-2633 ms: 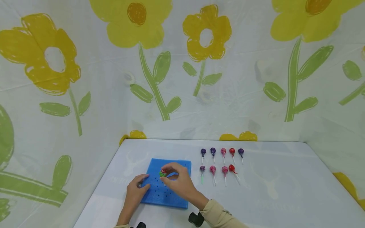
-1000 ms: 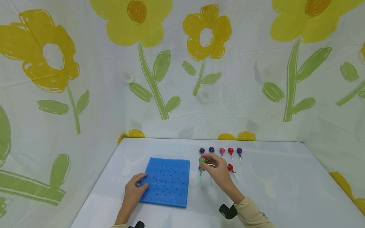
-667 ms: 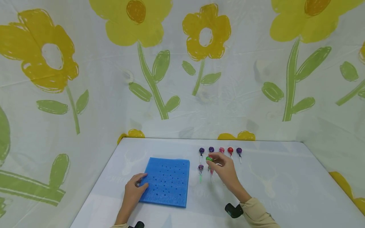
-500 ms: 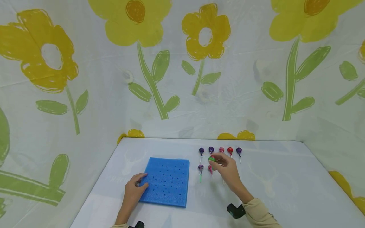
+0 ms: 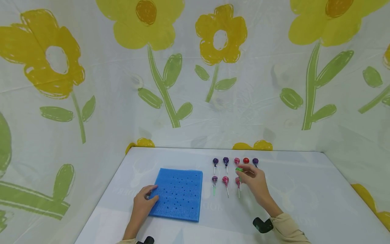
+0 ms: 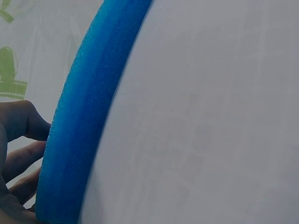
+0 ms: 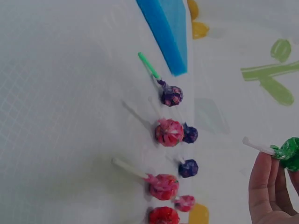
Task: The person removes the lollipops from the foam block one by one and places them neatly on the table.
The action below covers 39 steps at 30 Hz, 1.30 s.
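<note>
My right hand [image 5: 256,179] pinches a green-wrapped lollipop [image 5: 239,169] by its head between thumb and fingers, above the right part of the lollipop rows. In the right wrist view its white stick [image 7: 258,145] points left, away from my fingers. Flat on the table lies a blue foam board [image 5: 178,195] dotted with small holes. My left hand [image 5: 142,204] rests at the board's left edge, thumb and fingertips touching it. The left wrist view shows bent fingers [image 6: 28,156] against the board's thick side.
Two rows of lollipops lie on the white table [image 5: 304,189] right of the board. In front are a purple one [image 5: 214,179] with a green stick and pink ones [image 5: 225,180]. Purple, pink and red [image 5: 246,160] ones lie behind. My right hand hides the front red one. A flower-printed curtain [image 5: 253,112] surrounds the table.
My right hand has carried the green lollipop from over the foam board rightward across the lollipop rows. My left hand has stayed at the board's edge.
</note>
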### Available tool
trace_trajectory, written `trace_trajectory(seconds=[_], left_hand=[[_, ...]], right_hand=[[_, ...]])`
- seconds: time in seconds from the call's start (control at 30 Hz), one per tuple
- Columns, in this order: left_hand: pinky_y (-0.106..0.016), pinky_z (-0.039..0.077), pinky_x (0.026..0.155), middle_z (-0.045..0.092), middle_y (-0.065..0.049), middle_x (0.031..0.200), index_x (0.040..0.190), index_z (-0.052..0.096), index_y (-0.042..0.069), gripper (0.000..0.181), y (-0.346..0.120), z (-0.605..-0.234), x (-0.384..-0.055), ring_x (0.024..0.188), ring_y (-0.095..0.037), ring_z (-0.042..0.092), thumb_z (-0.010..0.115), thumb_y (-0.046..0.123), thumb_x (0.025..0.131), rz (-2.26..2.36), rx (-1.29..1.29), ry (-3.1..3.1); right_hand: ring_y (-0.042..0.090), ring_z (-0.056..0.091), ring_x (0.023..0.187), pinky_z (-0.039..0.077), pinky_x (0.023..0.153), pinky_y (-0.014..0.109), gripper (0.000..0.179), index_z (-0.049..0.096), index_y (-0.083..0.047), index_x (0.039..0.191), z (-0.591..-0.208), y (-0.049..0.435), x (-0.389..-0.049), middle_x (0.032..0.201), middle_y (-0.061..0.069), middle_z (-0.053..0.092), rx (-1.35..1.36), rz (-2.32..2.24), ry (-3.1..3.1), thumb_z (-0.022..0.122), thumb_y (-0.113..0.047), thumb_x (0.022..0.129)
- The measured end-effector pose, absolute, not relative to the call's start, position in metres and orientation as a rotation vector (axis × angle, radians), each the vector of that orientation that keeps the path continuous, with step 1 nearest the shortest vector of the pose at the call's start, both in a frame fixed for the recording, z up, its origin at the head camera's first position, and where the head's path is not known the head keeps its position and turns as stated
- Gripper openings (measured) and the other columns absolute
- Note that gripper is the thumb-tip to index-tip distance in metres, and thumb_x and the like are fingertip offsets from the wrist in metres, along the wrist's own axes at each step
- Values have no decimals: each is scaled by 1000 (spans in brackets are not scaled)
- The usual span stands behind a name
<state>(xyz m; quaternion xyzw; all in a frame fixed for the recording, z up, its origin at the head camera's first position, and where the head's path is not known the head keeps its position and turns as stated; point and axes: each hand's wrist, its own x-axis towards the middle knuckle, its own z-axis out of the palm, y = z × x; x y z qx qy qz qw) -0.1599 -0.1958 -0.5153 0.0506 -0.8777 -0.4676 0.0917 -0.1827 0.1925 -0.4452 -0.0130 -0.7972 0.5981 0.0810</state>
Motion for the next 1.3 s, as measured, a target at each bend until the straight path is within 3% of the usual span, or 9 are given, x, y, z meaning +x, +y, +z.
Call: trace_trajectory(seconds=[0.27, 0.47, 0.63, 0.83, 1.07, 1.3], left_hand=[[-47, 44, 91, 57, -16, 125, 120, 63, 2, 40, -197, -517, -161, 108, -31, 54, 67, 4, 80, -1382, 159, -2613], [-47, 44, 91, 57, -16, 125, 120, 63, 3, 41, -198, -520, -163, 107, -30, 54, 67, 4, 79, -1374, 158, -2610], [-47, 44, 90, 57, -15, 125, 120, 63, 3, 41, -198, -521, -163, 106, -30, 54, 67, 4, 80, -1362, 159, -2614], [-45, 45, 91, 57, -14, 125, 120, 63, 4, 40, -197, -520, -162, 108, -29, 54, 67, 3, 80, -1378, 155, -2605], [-44, 45, 90, 58, -13, 125, 120, 64, 5, 41, -197, -522, -163, 107, -28, 54, 68, 4, 80, -1371, 154, -2600], [-46, 45, 91, 58, -13, 125, 120, 64, 4, 41, -196, -523, -163, 108, -29, 55, 68, 4, 79, -1373, 157, -2595]], right_hand=[[14, 60, 81, 53, 64, 23, 37, 63, -4, 112, -468, 218, -194, 100, 6, 66, 33, 1677, -2348, 66, -32, 88], [22, 59, 80, 53, 62, 26, 46, 60, 0, 117, -480, 235, -199, 100, 10, 65, 4, 1648, -2409, 65, -35, 88], [18, 59, 80, 53, 56, 26, 48, 61, -3, 117, -500, 254, -210, 99, 7, 64, -43, 1572, -2474, 63, -41, 88], [20, 59, 80, 53, 53, 32, 39, 62, -5, 113, -495, 259, -205, 98, 10, 62, -172, 1506, -2546, 63, -36, 89], [24, 58, 82, 52, 62, 23, 40, 58, 0, 117, -482, 260, -197, 104, 17, 60, -302, 1505, -2629, 62, -29, 91], [21, 55, 72, 48, 54, 24, 37, 58, 3, 114, -493, 267, -202, 98, 18, 59, -399, 1426, -2697, 64, -23, 88]])
